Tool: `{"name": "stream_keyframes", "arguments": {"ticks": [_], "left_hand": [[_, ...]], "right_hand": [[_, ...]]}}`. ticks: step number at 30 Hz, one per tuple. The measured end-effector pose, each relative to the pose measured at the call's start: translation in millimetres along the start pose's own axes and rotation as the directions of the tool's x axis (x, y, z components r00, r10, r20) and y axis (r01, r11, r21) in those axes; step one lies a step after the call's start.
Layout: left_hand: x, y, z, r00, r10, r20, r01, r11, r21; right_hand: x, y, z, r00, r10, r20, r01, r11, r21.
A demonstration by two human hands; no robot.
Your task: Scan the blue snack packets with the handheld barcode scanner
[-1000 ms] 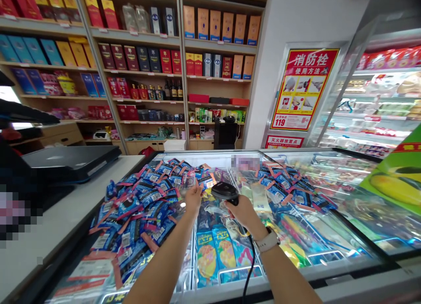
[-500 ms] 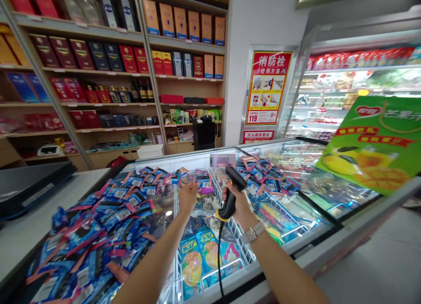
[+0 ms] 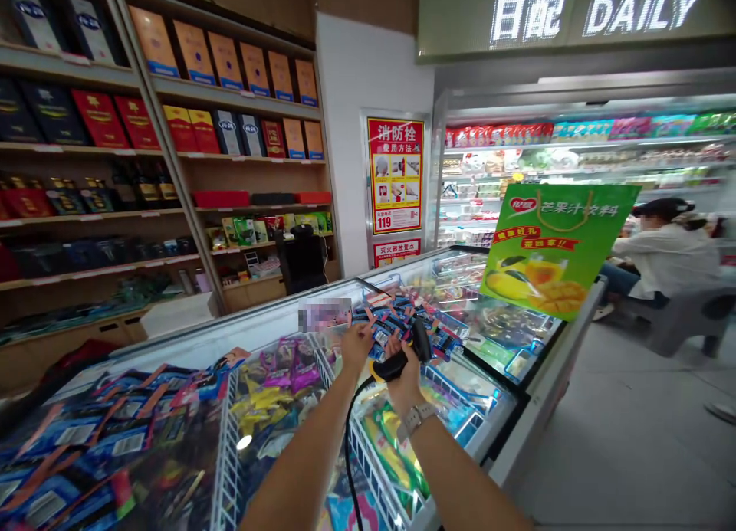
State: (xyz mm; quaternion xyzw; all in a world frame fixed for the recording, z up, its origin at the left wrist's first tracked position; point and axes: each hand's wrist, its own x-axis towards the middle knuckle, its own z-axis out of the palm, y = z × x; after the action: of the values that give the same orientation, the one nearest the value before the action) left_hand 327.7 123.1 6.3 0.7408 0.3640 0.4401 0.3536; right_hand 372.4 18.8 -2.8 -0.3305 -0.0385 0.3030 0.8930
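An illuminated overhead sign (image 3: 575, 14) above the refrigerated case reads "日配" and "DAILY" in white dotted letters. On the white wall, a red and yellow poster (image 3: 395, 175) is headed "消防栓", with "使用方法" beneath it and the number "119" at its lower left. Under it, a small red plate (image 3: 396, 250) carries white characters too small to read with certainty. A green hanging placard (image 3: 555, 247) above the freezer bears "芒果汁饮料" along its top beside a small red brand oval, whose lettering is illegible. The print on the shelf boxes cannot be read.
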Motion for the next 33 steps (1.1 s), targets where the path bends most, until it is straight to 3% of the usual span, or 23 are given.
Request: {"name": "stream_keyframes", "arguments": {"ticks": [4, 8, 11, 14, 17, 20, 23, 26, 29, 33], "left_hand": [[4, -2, 1, 1.0, 0.01, -0.016, -0.009, 0.999, 0.031], [5, 9, -22, 0.999, 0.026, -0.044, -0.026, 1.0, 0.012], [-2, 15, -65, 0.997, 0.039, -0.069, -0.038, 0.999, 0.021], [-18, 17, -130, 0.99, 0.038, -0.134, -0.029, 0.997, 0.07], [-43, 16, -203, 0.98, 0.046, -0.196, -0.01, 0.984, 0.178], [-77, 14, -274, 0.974, 0.009, -0.225, 0.073, 0.932, 0.355], [-117, 10, -334, 0.964, -0.053, -0.26, 0.195, 0.805, 0.561], [-156, 1, -378, 0.944, -0.076, -0.321, 0.296, 0.625, 0.722], [-183, -8, -405, 0.929, -0.125, -0.348, 0.362, 0.502, 0.786], [-187, -12, -416, 0.908, -0.299, -0.295, 0.4, 0.406, 0.822]], "right_hand": [[7, 9, -2, 0.999, -0.038, 0.004, 0.038, 0.999, -0.028], [-1, -2, 1, 0.998, -0.065, 0.024, 0.066, 0.997, -0.038], [-23, -11, 12, 0.999, -0.047, 0.026, 0.045, 0.997, 0.055], [-57, -8, 31, 0.978, 0.043, 0.203, -0.049, 0.999, 0.023], [-98, 11, 54, 0.899, 0.247, 0.362, -0.238, 0.969, -0.071], [-141, 39, 73, 0.764, 0.451, 0.462, -0.391, 0.893, -0.224], [-181, 68, 81, 0.599, 0.636, 0.487, -0.453, 0.77, -0.449], [-212, 90, 82, 0.456, 0.776, 0.435, -0.474, 0.626, -0.62], [-229, 102, 81, 0.422, 0.806, 0.415, -0.467, 0.586, -0.663], [-233, 103, 78, 0.426, 0.798, 0.426, -0.473, 0.598, -0.647]]}}
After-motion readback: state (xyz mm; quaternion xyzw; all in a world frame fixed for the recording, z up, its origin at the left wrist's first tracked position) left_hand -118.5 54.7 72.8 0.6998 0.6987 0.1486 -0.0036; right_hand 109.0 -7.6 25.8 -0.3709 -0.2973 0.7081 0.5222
